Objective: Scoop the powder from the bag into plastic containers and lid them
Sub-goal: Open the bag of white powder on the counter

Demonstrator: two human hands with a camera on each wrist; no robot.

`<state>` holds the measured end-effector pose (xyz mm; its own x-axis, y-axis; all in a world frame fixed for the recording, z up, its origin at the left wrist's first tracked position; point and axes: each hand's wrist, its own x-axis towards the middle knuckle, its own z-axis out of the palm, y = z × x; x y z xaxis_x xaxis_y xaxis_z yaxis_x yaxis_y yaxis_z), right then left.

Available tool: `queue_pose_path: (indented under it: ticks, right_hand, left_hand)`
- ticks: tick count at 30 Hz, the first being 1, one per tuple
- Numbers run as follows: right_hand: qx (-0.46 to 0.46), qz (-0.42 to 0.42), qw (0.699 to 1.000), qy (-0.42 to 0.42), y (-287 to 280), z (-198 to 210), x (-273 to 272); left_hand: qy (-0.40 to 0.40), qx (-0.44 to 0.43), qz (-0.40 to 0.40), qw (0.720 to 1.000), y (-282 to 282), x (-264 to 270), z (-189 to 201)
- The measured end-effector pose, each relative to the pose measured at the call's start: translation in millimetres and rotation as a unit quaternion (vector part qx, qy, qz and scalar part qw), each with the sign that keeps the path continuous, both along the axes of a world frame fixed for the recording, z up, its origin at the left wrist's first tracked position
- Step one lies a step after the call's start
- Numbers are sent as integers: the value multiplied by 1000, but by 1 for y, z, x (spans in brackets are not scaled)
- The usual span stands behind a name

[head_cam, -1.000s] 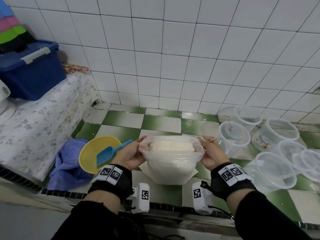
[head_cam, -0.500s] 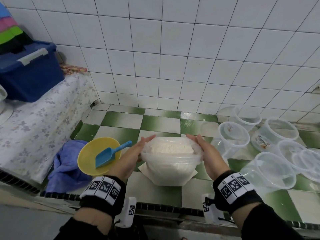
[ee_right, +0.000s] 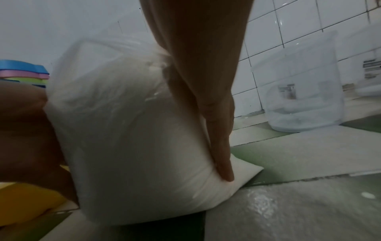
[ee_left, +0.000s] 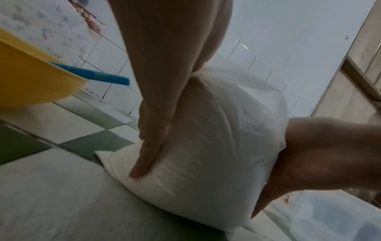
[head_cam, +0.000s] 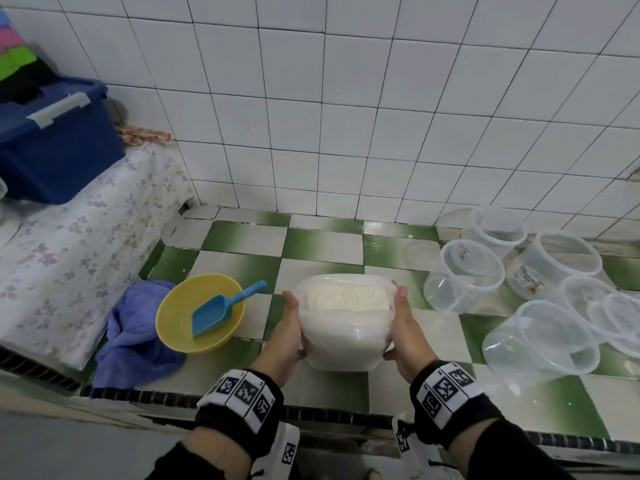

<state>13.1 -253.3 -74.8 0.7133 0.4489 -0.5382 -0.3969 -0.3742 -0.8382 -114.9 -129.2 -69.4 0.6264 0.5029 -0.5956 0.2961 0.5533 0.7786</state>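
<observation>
Both palms now press flat on the bag, left hand and right hand lower than before, fingers straight. Bag stands open on the counter, beside the bowl.

Head looks down; wrists (low, close) share bag.

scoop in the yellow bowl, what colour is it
Blue scoop; clearest in the head view.

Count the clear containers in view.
6, all right of the bag: one rearmost, one beside the bag, one labelled, one nearest me, two overlapping at the right edge; more may be cropped.
</observation>
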Motion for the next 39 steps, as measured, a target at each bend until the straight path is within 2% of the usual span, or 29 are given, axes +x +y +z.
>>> queue_pose_path:
  ticks: [5,9,18,24,34,39]
  right_hand:
    - [-34,0,998,43,1,-3,1]
    - [-8,-12,994,105,0,0,1]
    - [25,1,992,125,23,4,26]
    - [42,30,997,59,48,11,51]
    - [43,51,996,53,77,18,77]
    - [34,50,997,44,83,16,82]
  left_hand:
    - [-14,-26,13,999,0,0,-12]
    - [-38,-37,16,998,-1,2,-17]
    - [-22,-19,24,999,17,35,-19]
    - [-25,0,49,998,39,67,-11]
    - [-9,27,70,997,67,100,-6]
    - [-7,30,75,997,69,104,-16]
